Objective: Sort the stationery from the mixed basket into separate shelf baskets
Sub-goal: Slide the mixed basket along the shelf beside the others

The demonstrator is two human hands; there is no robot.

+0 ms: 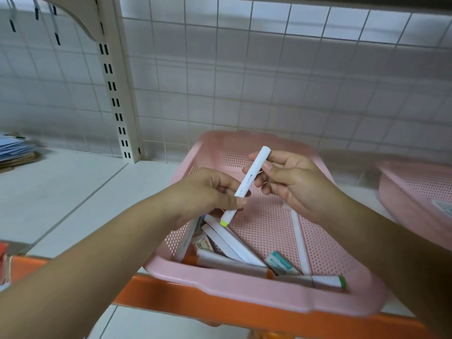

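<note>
Stationery lies heaped in the near end of a pink basket [220, 287], which sits on a white shelf [73, 192] at its orange front edge [195, 303]. Above the middle of the basket, both hands hold one white marker [247, 184] with a yellow-green cap at its lower end. The marker is tilted, with its plain end pointing up and away and the capped end hanging just over the heap.

The left hand [208, 192] pinches the lower half of the marker between thumb and fingers [234, 204]. The right hand [293, 182] grips the upper half, with its fingers [271, 167] curled round the barrel.

Several more white markers [232, 241] lie crossed over one another in the heap. One with an orange end [220, 261] and one with a green cap [327, 281] rest along the near wall. Between them lie a teal eraser [281, 264] and a small eraser marked 2B [201, 244]. A thin white pen [299, 241] lies along the right side of the basket floor.

At the right edge of the shelf stands a second pink basket [411, 192], only partly in view. A blurred stack of papers [14, 150] rests at the far left edge. Behind everything runs a white wire grid [244, 81], with a slotted post [117, 94] at its left.
</note>
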